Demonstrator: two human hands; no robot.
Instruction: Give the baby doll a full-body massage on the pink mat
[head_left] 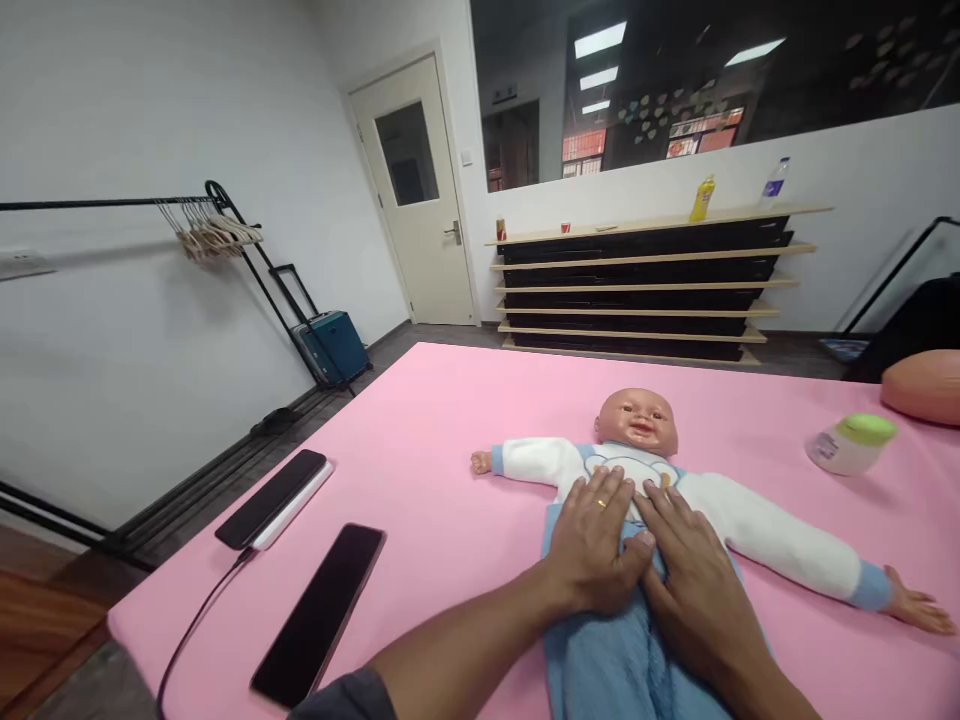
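A baby doll (637, 425) lies on its back with both arms spread out, dressed in a white top with blue cuffs. A blue cloth (600, 660), perhaps a towel or trousers, covers it from the belly down. My left hand (600, 545) rests flat on the doll's chest at the upper edge of the cloth, a ring on one finger. Beside it, my right hand (690, 570) lies flat on the chest and cloth too, fingers pointing toward the doll's head. The thumbs are close together, and neither hand grips anything.
The pink-covered table (450, 420) holds a phone (321, 615), another phone on a white power bank (277, 500) with a cable, and a green-capped white bottle (847, 445). An orange rounded object (926, 385) sits at the right edge. Behind stand shelves (645, 285) and a suitcase (334, 345).
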